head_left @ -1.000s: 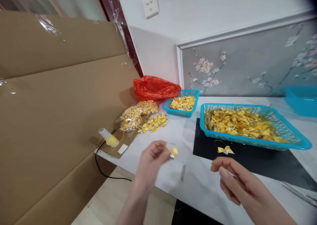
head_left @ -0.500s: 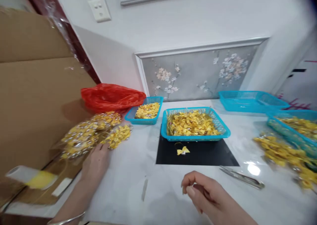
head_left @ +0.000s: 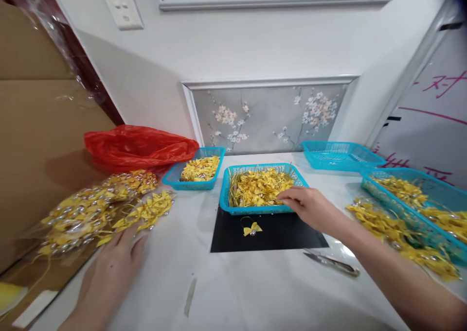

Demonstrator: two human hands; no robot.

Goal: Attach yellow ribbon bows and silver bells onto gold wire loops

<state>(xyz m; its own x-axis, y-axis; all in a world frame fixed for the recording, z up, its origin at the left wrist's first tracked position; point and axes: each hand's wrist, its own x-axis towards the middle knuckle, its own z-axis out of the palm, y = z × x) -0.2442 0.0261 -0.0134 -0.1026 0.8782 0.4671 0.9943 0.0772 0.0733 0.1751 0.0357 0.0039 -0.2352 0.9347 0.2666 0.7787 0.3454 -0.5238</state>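
In the head view my left hand (head_left: 110, 268) lies low on the left, fingers stretched forward and thumb apart. Its fingertips reach the near edge of a loose bunch of yellow ribbon bows (head_left: 153, 209) with silvery beads. My right hand (head_left: 304, 202) is over the right front edge of the middle blue basket (head_left: 228, 209), which is full of yellow bows (head_left: 260, 185). Its fingers are drawn together at the bows; whether one is pinched there is hidden. A single bow (head_left: 252, 229) with a thin loop lies on the black mat (head_left: 233, 243) before the basket.
Thread snips (head_left: 333, 263) lie right of the mat. More bows (head_left: 397, 229) lie beside a right-hand blue basket (head_left: 412, 217). Another blue basket (head_left: 341, 163), a smaller one (head_left: 171, 182) and a red plastic bag (head_left: 138, 148) stand along the wall. Bagged bows (head_left: 78, 219) are at left.
My right hand has moved forward from the table front to the middle basket. My left hand stays by the loose bunch, its fingers now stretched out. The view has shifted right.
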